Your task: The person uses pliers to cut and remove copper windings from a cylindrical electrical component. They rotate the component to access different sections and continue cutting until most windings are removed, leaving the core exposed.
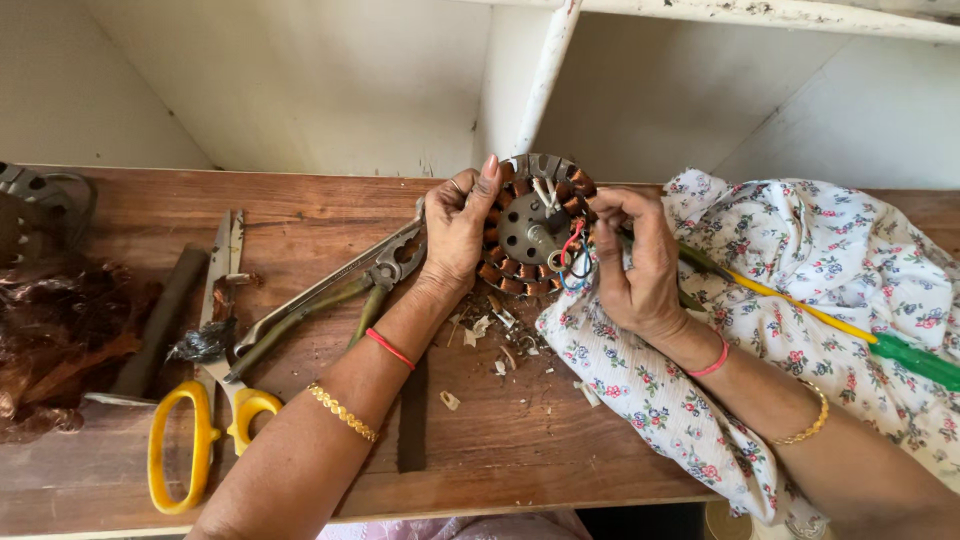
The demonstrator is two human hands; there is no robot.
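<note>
Copper-wound stator [530, 228] upright between left hand [455, 232] and right hand [635, 265]

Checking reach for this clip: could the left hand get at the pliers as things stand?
Probably yes. The pliers lie bare on the bench just beside the left hand, nothing over them. But that hand is gripping the stator and would have to let go first.

Copper-brown stator [535, 228], yellow-handled scissors [200, 432], white floral cloth [800, 290], green-handled screwdriver [915, 358], brown table [500, 440].
</note>
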